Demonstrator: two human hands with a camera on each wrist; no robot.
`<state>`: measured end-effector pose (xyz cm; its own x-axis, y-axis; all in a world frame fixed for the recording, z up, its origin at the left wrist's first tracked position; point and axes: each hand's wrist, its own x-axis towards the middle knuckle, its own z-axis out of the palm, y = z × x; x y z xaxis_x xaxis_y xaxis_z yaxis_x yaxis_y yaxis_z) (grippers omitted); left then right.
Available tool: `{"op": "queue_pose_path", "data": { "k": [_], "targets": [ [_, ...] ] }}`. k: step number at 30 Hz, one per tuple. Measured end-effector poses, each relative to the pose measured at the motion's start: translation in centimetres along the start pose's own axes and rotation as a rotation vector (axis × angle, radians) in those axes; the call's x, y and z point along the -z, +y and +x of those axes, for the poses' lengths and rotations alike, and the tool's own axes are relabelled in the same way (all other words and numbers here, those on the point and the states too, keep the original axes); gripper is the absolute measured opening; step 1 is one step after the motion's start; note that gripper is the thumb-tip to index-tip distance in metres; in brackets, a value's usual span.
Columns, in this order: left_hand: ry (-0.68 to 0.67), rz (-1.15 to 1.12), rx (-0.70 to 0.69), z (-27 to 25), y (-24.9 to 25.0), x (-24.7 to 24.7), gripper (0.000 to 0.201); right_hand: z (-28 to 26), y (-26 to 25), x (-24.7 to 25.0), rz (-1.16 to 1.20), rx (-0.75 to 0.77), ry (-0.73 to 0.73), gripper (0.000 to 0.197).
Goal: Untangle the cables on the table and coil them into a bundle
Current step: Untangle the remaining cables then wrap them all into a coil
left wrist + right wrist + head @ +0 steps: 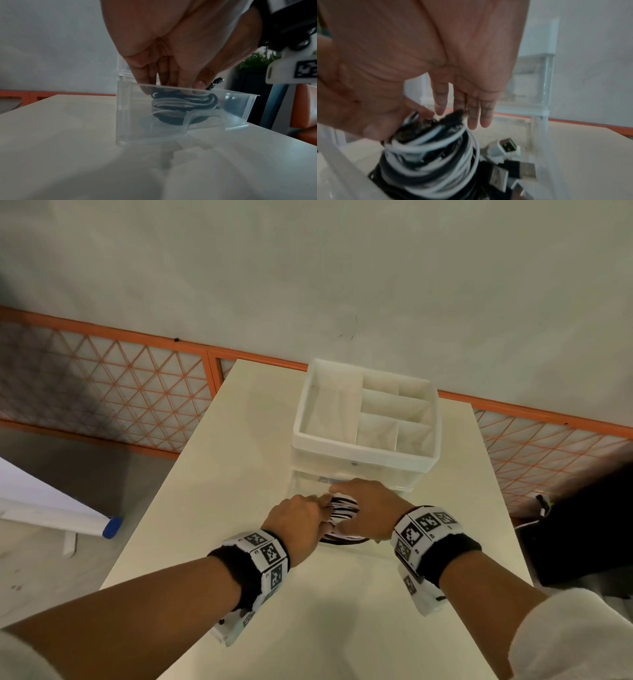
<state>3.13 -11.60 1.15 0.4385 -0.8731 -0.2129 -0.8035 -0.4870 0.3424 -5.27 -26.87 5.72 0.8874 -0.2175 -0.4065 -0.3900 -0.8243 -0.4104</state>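
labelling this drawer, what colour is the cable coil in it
Black and white strands mixed in the coil; clearest in the right wrist view.

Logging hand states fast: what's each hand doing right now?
Left hand: on the cable bundle; grip cannot be told.
Right hand: open, thumb touching the bundle.

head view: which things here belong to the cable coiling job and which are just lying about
Job:
- cable bundle, coiled black and white
- left hand and right hand, both on it
- clear drawer it sits in

Lying about:
- white divided organiser
- loose USB plugs
- white charger
- rolled sheet
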Motion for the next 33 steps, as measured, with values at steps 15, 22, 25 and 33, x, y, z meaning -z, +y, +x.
{"op": "queue_pose_path", "data": {
  "k": [15,22,25,33],
  "targets": [
    [-0.071,0.038,-0.02,0.2,1.3,0.3,0.036,-6.6,2.3,-10.4,-0.284,-0.033,0.333,0.078],
    [-0.094,0.081,0.007,-0.2,3.0,0.8,0.037,-5.9,1.3,-8.2,-0.353,-0.082,0.352,0.072],
    [-0.078,0.071,-0.007,-0.4,2.8,0.9,0.037,-6.5,0.3,-9.7,-0.333,-0.046,0.448,0.066],
    [-0.132,-0.009,-0.069,-1.1,1.5,0.7,0.046,-4.4,1.9,-11.7,-0.336,-0.044,0.493,0.05]
  ]
}}
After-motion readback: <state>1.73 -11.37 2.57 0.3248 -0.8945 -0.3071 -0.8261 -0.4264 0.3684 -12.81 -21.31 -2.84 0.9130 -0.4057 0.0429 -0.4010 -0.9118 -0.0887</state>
